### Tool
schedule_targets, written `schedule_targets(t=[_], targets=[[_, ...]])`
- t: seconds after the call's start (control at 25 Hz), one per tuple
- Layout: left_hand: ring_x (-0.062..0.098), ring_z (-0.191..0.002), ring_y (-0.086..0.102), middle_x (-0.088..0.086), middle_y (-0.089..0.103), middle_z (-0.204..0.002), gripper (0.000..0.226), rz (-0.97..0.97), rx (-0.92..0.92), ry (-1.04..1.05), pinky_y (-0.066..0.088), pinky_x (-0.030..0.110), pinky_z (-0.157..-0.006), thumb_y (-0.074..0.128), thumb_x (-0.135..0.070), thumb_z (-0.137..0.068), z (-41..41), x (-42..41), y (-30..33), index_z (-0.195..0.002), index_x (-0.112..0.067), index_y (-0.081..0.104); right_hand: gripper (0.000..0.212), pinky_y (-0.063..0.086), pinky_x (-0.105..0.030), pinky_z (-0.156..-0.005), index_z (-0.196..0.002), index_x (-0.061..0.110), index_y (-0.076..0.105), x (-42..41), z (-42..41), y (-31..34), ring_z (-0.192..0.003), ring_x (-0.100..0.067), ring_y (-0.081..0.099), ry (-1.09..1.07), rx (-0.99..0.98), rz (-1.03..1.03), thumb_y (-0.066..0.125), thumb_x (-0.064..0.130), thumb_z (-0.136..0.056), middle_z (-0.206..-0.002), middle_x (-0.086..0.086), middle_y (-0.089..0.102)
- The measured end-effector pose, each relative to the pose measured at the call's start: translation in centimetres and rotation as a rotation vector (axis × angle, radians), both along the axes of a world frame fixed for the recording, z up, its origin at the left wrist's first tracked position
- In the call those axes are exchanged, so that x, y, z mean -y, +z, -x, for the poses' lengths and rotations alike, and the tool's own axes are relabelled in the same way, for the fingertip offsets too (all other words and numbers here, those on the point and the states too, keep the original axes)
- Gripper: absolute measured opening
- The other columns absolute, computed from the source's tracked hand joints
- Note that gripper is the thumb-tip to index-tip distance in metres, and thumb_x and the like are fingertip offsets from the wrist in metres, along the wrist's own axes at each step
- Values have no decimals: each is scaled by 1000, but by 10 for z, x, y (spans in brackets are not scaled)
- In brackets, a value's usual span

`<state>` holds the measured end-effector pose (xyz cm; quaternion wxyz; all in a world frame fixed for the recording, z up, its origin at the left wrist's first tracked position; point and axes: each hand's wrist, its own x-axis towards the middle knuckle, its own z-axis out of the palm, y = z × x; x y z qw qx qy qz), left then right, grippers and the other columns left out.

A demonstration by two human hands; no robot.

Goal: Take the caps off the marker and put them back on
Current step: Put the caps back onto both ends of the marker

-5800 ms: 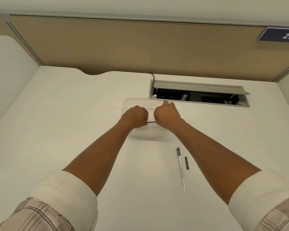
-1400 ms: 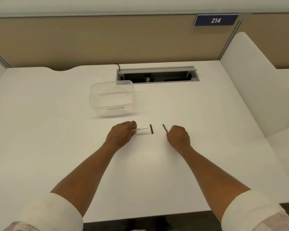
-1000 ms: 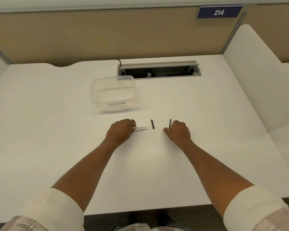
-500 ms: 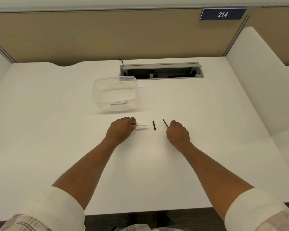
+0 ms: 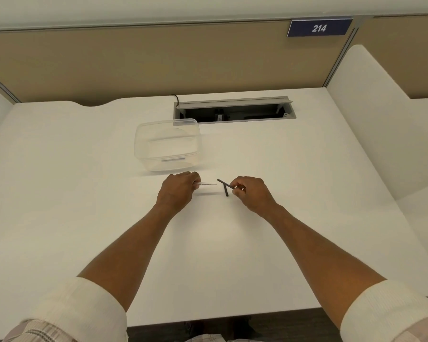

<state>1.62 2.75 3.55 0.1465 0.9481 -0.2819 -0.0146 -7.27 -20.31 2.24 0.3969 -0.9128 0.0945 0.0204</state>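
Observation:
My left hand (image 5: 178, 191) grips the thin white marker (image 5: 207, 184), whose bare end sticks out to the right, just above the table. My right hand (image 5: 251, 193) pinches a slim black cap (image 5: 224, 183) that points up and left toward the marker's end, a short gap apart from it. A second black cap (image 5: 226, 191) lies on the white table (image 5: 307, 206) just below the held cap, between my two hands.
A clear plastic container (image 5: 167, 144) stands just behind my left hand. Behind it, an open cable hatch (image 5: 234, 112) is set into the desk. Beige partition panels close the back, white dividers rise at left and right. The table's front edge runs below my forearms.
My right hand has lifted its cap and swung it leftward toward the marker's end, over the cap lying on the table. My left hand holds the marker about where it was.

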Motion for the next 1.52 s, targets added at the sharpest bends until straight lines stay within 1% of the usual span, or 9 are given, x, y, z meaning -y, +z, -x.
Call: schedule_targets(t=[0.08,0.16,0.44,0.68,0.84,0.96,1.16,1.36,1.52], targets=[[29,-67,55,-3,66,-85,8,2,32,-3,36,31,-58,53,-21,-96,0,-1,0,-93,-23,60,14,48,-33,-70,-91,23,72,-1,0,-2,-77,-16,60,3,-18,-2,62,14,-86,-83,4,68],[30,-65,53,-2,66,-84,8,11,52,-7,35,31,-57,53,-20,-96,-1,-1,0,-92,-22,60,14,47,-33,-68,-90,22,72,-2,1,-2,-77,-21,60,-3,-27,-6,62,13,-86,-82,2,68],[29,-65,54,-5,66,-82,9,7,65,-8,34,30,-59,54,-21,-95,-8,-4,-3,-89,-25,58,13,48,-34,-72,-90,20,72,-2,-3,3,-78,-18,59,34,-3,3,62,12,-86,-82,5,68],[28,-63,54,-3,64,-77,7,21,73,-46,31,30,-61,59,-19,-92,-8,-3,0,-88,-24,60,17,41,-26,-74,-97,16,76,1,-7,6,-77,2,54,57,16,16,64,7,-89,-80,15,60],[28,-62,51,-2,64,-76,5,57,56,-65,35,31,-59,62,-17,-90,-3,0,5,-87,-21,62,24,45,-29,-76,-102,13,75,-3,-14,12,-79,-13,55,52,19,-6,63,-1,-87,-88,1,63],[31,-68,55,-2,65,-81,3,67,6,-44,43,35,-61,62,-20,-92,0,3,7,-91,-21,59,30,43,-24,-76,-108,10,71,-9,-18,15,-76,-14,54,53,58,-17,63,-6,-83,-93,1,64],[29,-75,55,-3,66,-85,7,82,-52,33,48,36,-61,59,-22,-94,-2,-3,7,-94,-24,52,29,43,-22,-71,-110,12,67,-10,-20,15,-69,-6,53,40,67,-15,66,0,-83,-94,3,63],[29,-73,53,-3,66,-84,9,76,-59,46,46,35,-61,58,-22,-94,-1,-7,5,-94,-24,49,20,46,-27,-73,-107,13,68,-12,-22,16,-73,-9,55,29,80,-12,64,9,-88,-88,6,64],[29,-76,54,-3,65,-88,7,59,-81,19,44,36,-62,57,-22,-94,3,-3,6,-95,-23,50,11,48,-34,-70,-93,12,71,-16,-23,20,-73,-19,58,2,106,-53,59,10,-92,-77,0,67]])
